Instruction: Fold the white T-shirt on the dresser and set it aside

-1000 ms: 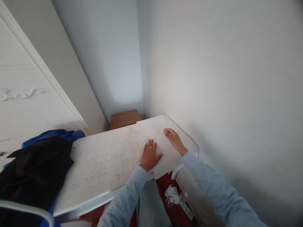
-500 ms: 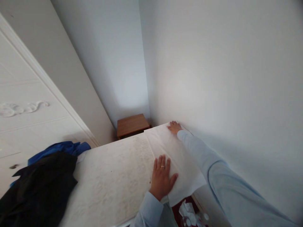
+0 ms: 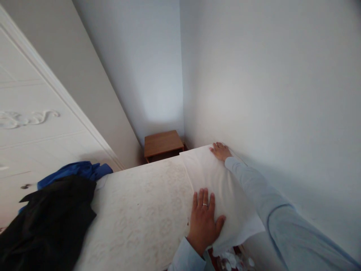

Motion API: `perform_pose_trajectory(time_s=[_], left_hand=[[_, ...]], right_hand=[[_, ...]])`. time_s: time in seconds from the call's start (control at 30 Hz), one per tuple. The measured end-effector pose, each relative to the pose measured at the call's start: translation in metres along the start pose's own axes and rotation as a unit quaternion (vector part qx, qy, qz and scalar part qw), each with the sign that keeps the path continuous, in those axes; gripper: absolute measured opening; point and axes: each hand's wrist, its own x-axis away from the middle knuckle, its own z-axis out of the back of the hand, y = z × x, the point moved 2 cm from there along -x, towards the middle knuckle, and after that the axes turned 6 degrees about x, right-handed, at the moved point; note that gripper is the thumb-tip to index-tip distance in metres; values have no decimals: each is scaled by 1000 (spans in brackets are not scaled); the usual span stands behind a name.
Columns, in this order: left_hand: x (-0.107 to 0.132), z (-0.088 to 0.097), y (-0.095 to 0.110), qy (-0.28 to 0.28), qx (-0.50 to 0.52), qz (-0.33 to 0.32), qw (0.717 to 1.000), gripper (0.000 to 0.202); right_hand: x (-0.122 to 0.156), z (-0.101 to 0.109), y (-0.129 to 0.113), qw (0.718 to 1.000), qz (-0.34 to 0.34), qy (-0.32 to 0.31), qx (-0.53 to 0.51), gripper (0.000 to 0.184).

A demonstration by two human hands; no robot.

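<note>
A white cloth (image 3: 222, 184) lies over the right part of a pale, floral-patterned mattress (image 3: 141, 203), with soft wrinkles running across it. Fingers spread, my left hand (image 3: 205, 224) rests palm down at the cloth's left edge and wears a ring. Farther off, my right hand (image 3: 220, 151) lies flat with fingers apart on the cloth's far corner, close to the wall. Neither hand grips anything. The cloth's near end hangs over the mattress edge.
Black clothing (image 3: 59, 218) and a blue garment (image 3: 76, 171) are heaped at the mattress's left end. Beyond it stands a brown wooden table (image 3: 163, 143). A white cabinet (image 3: 50, 86) is at left, a wall (image 3: 267, 94) at right. Clear plastic items (image 3: 229, 260) lie below the near edge.
The view has shifted slightly, so the scene sits farther right. Both hands have moved a little rightward on the cloth, and its wrinkles between them show more. Both stay flat.
</note>
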Motion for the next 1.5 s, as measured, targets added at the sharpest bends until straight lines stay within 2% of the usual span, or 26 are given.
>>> perform_pose_trajectory(time_s=[0.1,0.2,0.3,0.37,0.4,0.47,0.53,0.7,0.83,0.97,1.1,1.2,1.27,1.37,1.5], left_hand=[[-1,-1,0,-14,13,14,1000,73],[-1,-2,0,-29,24,22,999,75],[0,-3,0,-32,29,24,999,75],[0,-3,0,-32,31,23,999,75],[0,-3,0,-34,32,24,999,76],[0,-3,0,-41,34,28,998,77],[-1,-2,0,-49,35,31,998,78],[-2,1,1,-66,42,31,996,78],[-2,0,1,-66,49,34,996,78],[-3,-2,1,-64,57,43,995,77],[-5,-3,1,-57,53,39,996,76],[-6,-2,1,-54,57,40,996,77],[-7,-1,2,-57,62,46,995,77],[-10,3,3,-67,69,53,994,78],[-12,7,5,-75,75,59,993,78]], right_hand=[[0,9,-6,1000,-10,-5,6,65],[4,18,-34,1000,8,12,15,66],[16,18,-86,991,129,19,16,61],[27,12,-122,972,233,-3,14,59],[31,8,-137,964,265,-12,14,59],[33,3,-158,957,289,-23,14,60],[28,0,-168,961,274,-24,14,61],[5,0,-170,975,223,-23,13,60],[-4,6,-168,988,152,3,14,58],[-10,31,-163,993,106,53,3,55],[-13,67,-151,994,90,64,-20,65],[-5,83,-141,992,113,48,-34,63],[6,83,-136,986,159,20,-43,47],[24,71,-135,970,235,-34,-56,24],[39,53,-139,962,261,-59,-59,25]])
